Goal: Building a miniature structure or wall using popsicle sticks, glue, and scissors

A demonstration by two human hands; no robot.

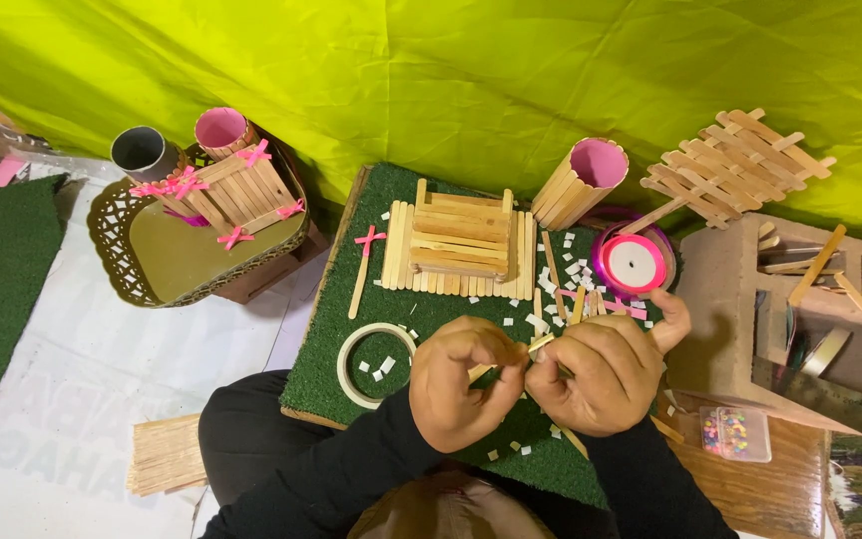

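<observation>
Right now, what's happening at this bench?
A person's left hand and right hand pinch a wooden craft stick between them over a green turf mat. On the mat lie a stacked stick platform, a tape ring, a pink ribbon spool and white paper bits. A stick-clad cup stands behind; finished pieces sit on a tray.

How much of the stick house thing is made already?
Done: a stack of craft sticks is built on the green mat. In hand: left hand and right hand pinch one craft stick. Left: loose sticks and white tape squares lie unused.
</observation>
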